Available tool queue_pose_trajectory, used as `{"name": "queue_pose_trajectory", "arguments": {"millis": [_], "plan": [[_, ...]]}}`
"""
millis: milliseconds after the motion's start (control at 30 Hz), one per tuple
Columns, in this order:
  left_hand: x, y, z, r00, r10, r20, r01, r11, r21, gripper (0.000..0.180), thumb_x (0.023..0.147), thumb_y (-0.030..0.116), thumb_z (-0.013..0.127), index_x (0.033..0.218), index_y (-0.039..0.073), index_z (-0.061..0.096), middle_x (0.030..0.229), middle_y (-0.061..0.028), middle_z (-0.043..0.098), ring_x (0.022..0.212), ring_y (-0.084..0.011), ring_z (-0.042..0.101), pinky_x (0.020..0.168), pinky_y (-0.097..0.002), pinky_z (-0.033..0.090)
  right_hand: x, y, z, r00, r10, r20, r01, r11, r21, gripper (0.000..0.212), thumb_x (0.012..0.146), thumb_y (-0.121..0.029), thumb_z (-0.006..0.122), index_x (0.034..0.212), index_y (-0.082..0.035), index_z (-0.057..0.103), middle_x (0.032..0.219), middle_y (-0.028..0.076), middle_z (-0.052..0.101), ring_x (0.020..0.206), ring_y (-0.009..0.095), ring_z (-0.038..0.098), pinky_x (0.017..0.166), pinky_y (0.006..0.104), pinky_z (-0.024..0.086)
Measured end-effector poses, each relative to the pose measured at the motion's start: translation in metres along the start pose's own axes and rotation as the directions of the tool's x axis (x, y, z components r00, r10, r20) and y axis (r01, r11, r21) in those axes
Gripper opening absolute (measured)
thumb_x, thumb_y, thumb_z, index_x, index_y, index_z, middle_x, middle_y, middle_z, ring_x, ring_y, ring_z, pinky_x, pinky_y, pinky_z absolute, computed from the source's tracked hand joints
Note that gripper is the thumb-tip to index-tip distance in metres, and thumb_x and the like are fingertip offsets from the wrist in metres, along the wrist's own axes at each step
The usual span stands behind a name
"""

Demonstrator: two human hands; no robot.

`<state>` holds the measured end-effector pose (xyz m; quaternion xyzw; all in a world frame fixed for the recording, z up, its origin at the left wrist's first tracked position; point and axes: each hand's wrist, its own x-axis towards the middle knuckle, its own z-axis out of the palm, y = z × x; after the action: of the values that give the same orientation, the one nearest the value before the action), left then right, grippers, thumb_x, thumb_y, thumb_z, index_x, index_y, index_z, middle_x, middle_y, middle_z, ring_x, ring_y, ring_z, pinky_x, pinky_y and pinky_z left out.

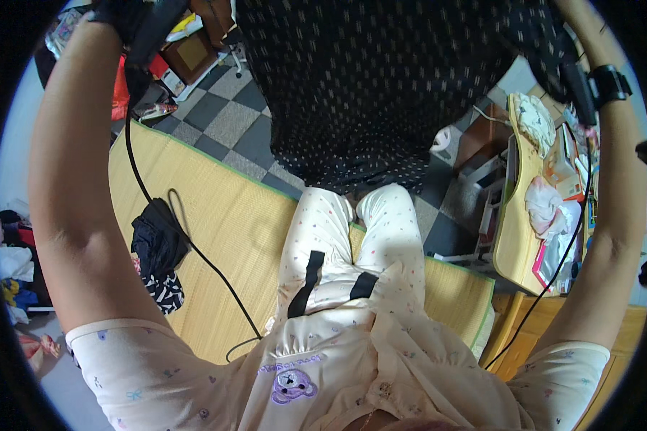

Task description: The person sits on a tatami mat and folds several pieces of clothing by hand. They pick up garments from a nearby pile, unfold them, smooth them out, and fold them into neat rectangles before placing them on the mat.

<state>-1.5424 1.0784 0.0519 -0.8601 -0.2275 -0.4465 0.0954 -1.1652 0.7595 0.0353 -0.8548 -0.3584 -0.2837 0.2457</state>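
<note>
A black garment [366, 79] with small white dashes hangs in front of me from beyond the top edge, its lower end just above my knees. Both my arms are raised. My right hand [581, 16] shows only in part at the upper right; the cloth bunches up beside it and seems held there, though its fingers are hidden. A black strap [611, 84] with a small device circles that wrist. My left forearm ends at the top left in a dark strap and device [154, 36]; the left hand itself lies outside the picture.
Below me lies a straw mat [216, 294], with dark crumpled clothes [158, 237] on it at left. Black cables [219, 273] run down from both wrists. A cluttered wooden desk [507, 251] stands at right. Checkered floor [237, 129] and brown boxes [188, 57] lie beyond.
</note>
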Motion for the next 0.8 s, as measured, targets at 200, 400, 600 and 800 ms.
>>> {"name": "queue_pose_trajectory", "arguments": {"millis": [200, 400, 600, 800], "plan": [[-0.02, 0.021, -0.01, 0.9, -0.178, 0.399, 0.201, 0.98, -0.016, 0.028, 0.084, 0.023, 0.072, 0.094, -0.002, 0.067, 0.076, -0.0086, 0.066, 0.071, -0.0146, 0.06, 0.067, -0.0318, 0.049, 0.0, 0.012, -0.003, 0.989, 0.147, 0.034, -0.148, 0.989, 0.022, 0.023, 0.081, -0.006, 0.049, 0.095, 0.005, 0.064, 0.073, 0.016, 0.065, 0.07, 0.025, 0.063, 0.063, 0.0387, 0.049], [-0.026, 0.025, -0.035, 0.783, -0.177, 0.596, 0.378, 0.897, -0.229, 0.026, 0.089, 0.021, 0.068, 0.101, -0.002, 0.069, 0.085, -0.004, 0.068, 0.074, -0.012, 0.062, 0.069, -0.0262, 0.052, 0.0, 0.013, -0.006, 0.998, 0.068, 0.012, -0.068, 0.992, 0.106, 0.022, 0.083, -0.007, 0.049, 0.095, 0.005, 0.064, 0.073, 0.011, 0.064, 0.069, 0.02, 0.06, 0.062, 0.0359, 0.048], [-0.033, 0.004, -0.028, 0.831, -0.169, 0.53, 0.465, 0.733, -0.496, 0.024, 0.091, 0.022, 0.066, 0.102, 0.001, 0.066, 0.082, -0.0004, 0.067, 0.07, -0.0086, 0.061, 0.063, -0.0224, 0.051, -0.014, 0.006, -0.009, 1.0, 0.022, 0.002, -0.022, 0.987, 0.16, 0.022, 0.085, -0.009, 0.05, 0.094, 0.005, 0.064, 0.075, 0.008, 0.064, 0.069, 0.018, 0.059, 0.063, 0.034, 0.048], [-0.031, 0.012, -0.024, 0.897, -0.175, 0.407, 0.397, 0.725, -0.563, 0.024, 0.095, 0.023, 0.059, 0.104, 0.001, 0.063, 0.083, -0.0007, 0.065, 0.07, -0.0093, 0.06, 0.062, -0.0228, 0.05, -0.021, 0.004, -0.015, 1.0, -0.026, -0.001, 0.025, 0.973, 0.23, 0.022, 0.086, -0.01, 0.051, 0.094, 0.005, 0.064, 0.076, 0.006, 0.065, 0.069, 0.016, 0.058, 0.063, 0.0321, 0.048]]}}
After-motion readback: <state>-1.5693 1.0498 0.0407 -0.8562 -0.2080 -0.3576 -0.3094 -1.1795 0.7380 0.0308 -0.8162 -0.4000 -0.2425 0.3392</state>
